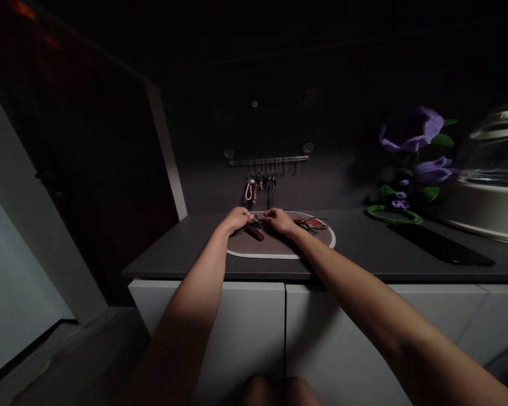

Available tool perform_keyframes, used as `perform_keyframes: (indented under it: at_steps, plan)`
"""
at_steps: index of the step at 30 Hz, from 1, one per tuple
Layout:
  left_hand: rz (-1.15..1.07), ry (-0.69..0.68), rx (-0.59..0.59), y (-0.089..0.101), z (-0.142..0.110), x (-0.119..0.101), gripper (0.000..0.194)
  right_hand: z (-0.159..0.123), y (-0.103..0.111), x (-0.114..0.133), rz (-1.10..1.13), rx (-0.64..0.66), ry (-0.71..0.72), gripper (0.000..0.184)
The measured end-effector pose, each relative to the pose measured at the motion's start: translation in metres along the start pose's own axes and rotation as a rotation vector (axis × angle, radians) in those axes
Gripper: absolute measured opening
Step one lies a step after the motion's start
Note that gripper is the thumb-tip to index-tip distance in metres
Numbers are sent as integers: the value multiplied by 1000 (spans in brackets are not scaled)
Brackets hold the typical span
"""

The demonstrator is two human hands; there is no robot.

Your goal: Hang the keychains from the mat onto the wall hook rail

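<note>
Over the left part of an oval brown mat [275, 248] with a white border, my left hand [238, 219] is closed, finger and thumb pinching at the ring of a key bunch. A dark key fob [256, 225] and a brown tag [254, 232] belong to that bunch and hang or lie just at the mat. Close by on the right, my right hand [280, 220] has its fingers pinched together; what sits between them is too small to make out. Behind my right wrist, more keys [306, 226] and a red key pouch [316, 224] lie on the mat.
On the wall above, a clear hook rail [268, 160] carries several keys [267, 183] and a pink loop [248, 190]. To the right stand purple flowers [415, 132], a black flat slab [442, 245] and a domed appliance [495, 186]. White cabinet doors [245, 327] lie below the grey counter [178, 248].
</note>
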State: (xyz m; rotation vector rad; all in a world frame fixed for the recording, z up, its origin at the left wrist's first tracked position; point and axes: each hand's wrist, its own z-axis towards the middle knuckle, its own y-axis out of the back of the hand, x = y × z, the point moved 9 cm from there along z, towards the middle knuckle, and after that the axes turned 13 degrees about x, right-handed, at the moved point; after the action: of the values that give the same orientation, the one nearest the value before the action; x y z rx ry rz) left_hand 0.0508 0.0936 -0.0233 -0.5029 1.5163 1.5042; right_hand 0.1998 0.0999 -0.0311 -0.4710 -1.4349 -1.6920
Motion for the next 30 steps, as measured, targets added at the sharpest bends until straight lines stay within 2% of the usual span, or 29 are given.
perform_keyframes:
  at_steps: [10, 18, 25, 30]
  plan:
    - [-210, -62, -61, 7, 4, 4, 12, 3, -19, 1, 65, 133, 64, 14]
    - [-506, -3, -58, 9, 3, 9, 11, 4, -22, 2, 79, 160, 108, 12]
    - [-769, -18, -98, 12, 0, 9, 15, 4, -25, 9, -60, 181, 150, 16]
    - [-938, -51, -137, 16, -3, 7, 17, 2, -32, 18, -297, 208, 159, 25]
